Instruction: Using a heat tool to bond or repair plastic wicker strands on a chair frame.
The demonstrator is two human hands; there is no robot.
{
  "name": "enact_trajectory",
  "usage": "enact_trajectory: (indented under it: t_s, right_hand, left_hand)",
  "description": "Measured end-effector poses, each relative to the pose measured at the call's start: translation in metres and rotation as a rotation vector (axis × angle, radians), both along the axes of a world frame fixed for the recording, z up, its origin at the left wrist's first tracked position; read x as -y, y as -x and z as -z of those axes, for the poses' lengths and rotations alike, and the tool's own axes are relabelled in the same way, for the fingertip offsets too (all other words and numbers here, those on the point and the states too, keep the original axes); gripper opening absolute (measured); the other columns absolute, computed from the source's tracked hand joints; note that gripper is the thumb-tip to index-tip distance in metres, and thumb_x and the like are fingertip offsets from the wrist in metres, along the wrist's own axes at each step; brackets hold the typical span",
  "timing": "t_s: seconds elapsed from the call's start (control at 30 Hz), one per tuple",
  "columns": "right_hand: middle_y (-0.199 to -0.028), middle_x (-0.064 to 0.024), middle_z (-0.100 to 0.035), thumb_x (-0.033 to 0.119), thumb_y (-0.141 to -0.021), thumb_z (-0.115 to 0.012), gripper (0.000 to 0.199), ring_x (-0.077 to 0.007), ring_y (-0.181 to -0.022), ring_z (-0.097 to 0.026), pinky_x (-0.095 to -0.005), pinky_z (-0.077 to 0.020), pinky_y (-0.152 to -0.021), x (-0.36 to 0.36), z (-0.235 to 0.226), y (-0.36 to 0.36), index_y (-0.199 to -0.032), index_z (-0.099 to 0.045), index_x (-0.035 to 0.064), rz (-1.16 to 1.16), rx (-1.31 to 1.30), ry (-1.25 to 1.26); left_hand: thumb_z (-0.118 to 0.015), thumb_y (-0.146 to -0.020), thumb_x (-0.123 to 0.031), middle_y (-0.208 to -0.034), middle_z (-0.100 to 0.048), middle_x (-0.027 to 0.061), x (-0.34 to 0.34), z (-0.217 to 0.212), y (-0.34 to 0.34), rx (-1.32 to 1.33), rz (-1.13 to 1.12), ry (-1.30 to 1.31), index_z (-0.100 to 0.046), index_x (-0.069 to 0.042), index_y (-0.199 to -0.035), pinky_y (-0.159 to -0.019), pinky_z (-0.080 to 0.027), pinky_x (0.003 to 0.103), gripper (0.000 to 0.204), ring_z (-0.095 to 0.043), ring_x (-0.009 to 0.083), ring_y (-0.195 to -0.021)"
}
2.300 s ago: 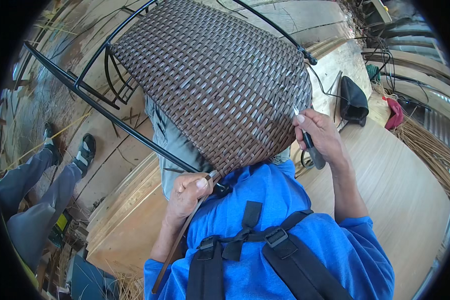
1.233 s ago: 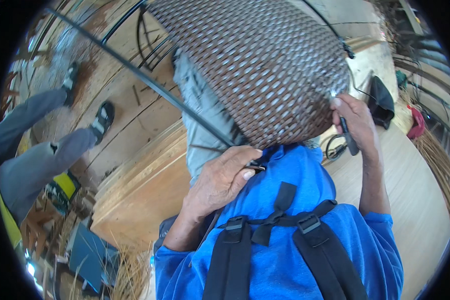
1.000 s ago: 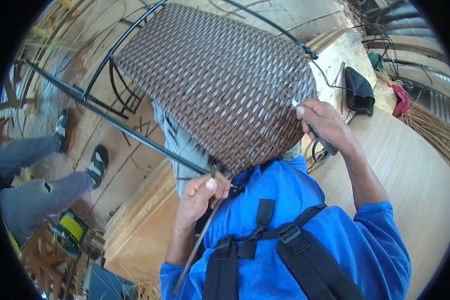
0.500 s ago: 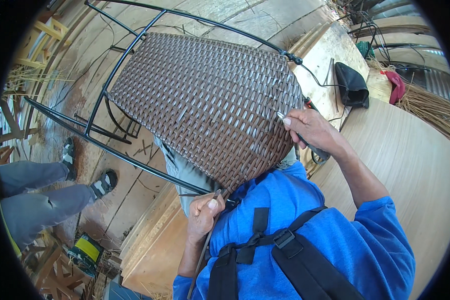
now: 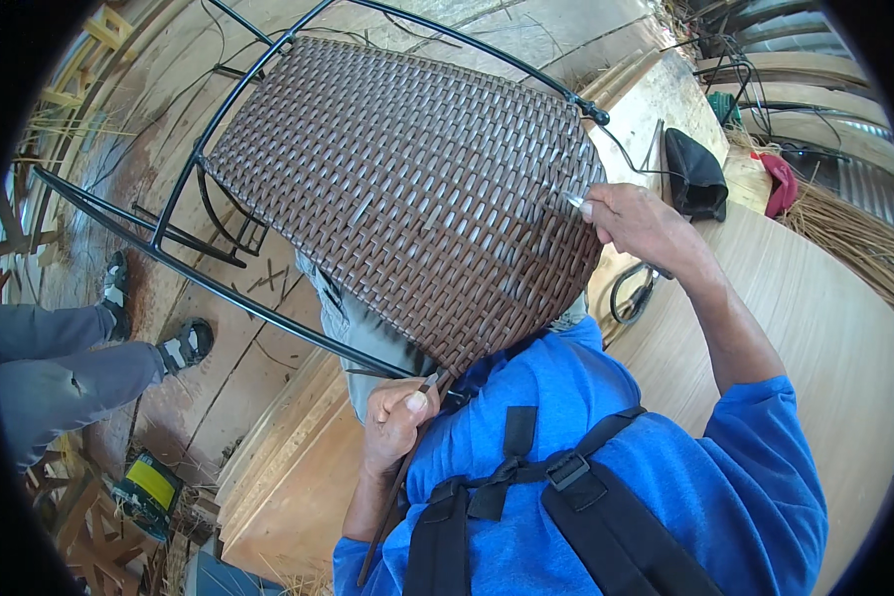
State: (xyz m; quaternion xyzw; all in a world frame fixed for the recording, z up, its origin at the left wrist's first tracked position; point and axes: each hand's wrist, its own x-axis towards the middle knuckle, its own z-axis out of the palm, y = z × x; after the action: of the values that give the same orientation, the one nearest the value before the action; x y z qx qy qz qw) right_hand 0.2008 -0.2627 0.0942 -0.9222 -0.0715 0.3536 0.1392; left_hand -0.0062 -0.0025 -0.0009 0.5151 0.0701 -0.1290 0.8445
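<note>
Fingers of the left hand (image 5: 395, 425) pinch a long brown strip (image 5: 385, 517) right under the low edge of the woven chair seat (image 5: 417, 189). It runs down along the arm. Up at the seat's side edge, the right hand (image 5: 638, 223) grips a small metal tool (image 5: 572, 199).

Place: a wicker furniture workshop.
Work piece: a brown woven panel (image 5: 417, 189) is sitting on a black metal frame (image 5: 184, 194), half built.
Floor: rough wooden planks (image 5: 268, 328) are lying under loose weaving strands.
Supplies: a bundle of cane (image 5: 854, 248) is piling up beyond the far right edge of the wooden bench (image 5: 824, 338).
Company: another person's legs (image 5: 60, 368) are showing at the left.
</note>
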Motion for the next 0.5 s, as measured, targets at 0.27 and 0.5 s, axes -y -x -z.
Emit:
enact_trajectory:
  t_s: [0.27, 0.5]
  right_hand:
    - [-0.084, -0.0062, -0.062, 0.008, -0.093, -0.047, 0.007, -0.0103, -0.076, -0.059, -0.0222, -0.0471, -0.072, -0.008, -0.027, -0.033, -0.095, -0.052, 0.0041, 0.204, 0.602, -0.879]
    - [-0.087, -0.0052, -0.063, 0.014, -0.092, -0.049, 0.011, -0.0120, -0.082, -0.062, -0.0247, -0.0491, -0.074, -0.036, 0.024, -0.014, -0.089, -0.054, 0.0043, 0.200, 0.791, -0.634]
  left_hand:
    - [-0.051, -0.081, -0.025, -0.049, -0.043, 0.0078, -0.003, 0.004, 0.002, 0.029, 0.005, 0.019, -0.039, 0.001, -0.052, -0.043, -0.026, 0.032, 0.041, -0.038, 0.0174, -0.043]
    - [-0.051, -0.080, -0.028, -0.049, -0.043, 0.0076, -0.003, 0.008, 0.003, 0.023, 0.010, 0.021, -0.039, 0.000, -0.052, -0.043, -0.026, 0.032, 0.041, -0.039, 0.0171, -0.044]
